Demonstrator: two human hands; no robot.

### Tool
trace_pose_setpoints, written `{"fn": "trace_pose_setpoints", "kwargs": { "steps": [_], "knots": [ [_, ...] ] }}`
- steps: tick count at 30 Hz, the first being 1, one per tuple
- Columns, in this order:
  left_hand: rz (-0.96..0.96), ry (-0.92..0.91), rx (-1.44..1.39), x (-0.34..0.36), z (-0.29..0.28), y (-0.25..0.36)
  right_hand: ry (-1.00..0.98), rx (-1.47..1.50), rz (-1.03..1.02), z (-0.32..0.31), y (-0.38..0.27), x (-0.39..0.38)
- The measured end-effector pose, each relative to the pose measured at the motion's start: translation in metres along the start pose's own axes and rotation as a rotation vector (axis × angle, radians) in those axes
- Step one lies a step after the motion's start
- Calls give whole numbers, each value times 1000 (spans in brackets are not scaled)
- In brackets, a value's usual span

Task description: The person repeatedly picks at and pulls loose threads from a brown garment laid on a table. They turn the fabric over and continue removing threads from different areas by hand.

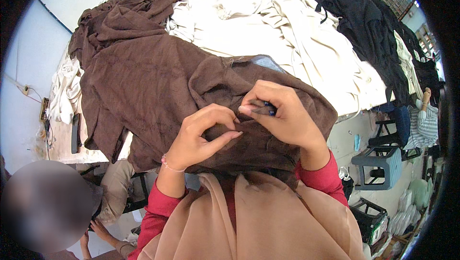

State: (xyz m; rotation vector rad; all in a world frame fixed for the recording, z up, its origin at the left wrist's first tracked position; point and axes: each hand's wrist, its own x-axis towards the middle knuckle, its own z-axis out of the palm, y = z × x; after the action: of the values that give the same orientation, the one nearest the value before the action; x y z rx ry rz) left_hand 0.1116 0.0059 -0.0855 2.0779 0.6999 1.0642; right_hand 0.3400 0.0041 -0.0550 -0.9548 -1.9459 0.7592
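Observation:
A large dark brown cloth garment (139,82) lies spread in folds in front of me, its near edge hanging toward my lap. My right hand (282,111) is closed around small dark thread snips (262,110) with bits of blue on them, mostly hidden by the fingers. My left hand (199,133) is just beside it, over the brown cloth. Its fingers are curled, with thumb and forefinger apart and nothing visible between them. A grey-blue patch (267,62) shows at a fold beyond my right hand, and loose pale threads lie near it.
White cloth (249,25) is heaped across the table behind the brown garment, with black garments (364,34) at the far right. A grey-blue plastic stool (381,166) stands on the floor at right. Another person's hand (101,230) shows at lower left; someone in stripes (423,126) is at right.

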Motion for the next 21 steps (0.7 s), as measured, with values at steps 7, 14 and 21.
{"fn": "trace_pose_setpoints", "kwargs": {
  "steps": [7, 14, 21],
  "knots": [
    [-31, -10, 88, 7, -8, 12, -3, -120, 100, -14, -15, -12],
    [19, 12, 130, 10, -7, 13, -161, -173, 62, -2, -11, -7],
    [47, 48, 116, 10, -4, 11, -226, -213, 121, -4, -8, -5]
  ]
}}
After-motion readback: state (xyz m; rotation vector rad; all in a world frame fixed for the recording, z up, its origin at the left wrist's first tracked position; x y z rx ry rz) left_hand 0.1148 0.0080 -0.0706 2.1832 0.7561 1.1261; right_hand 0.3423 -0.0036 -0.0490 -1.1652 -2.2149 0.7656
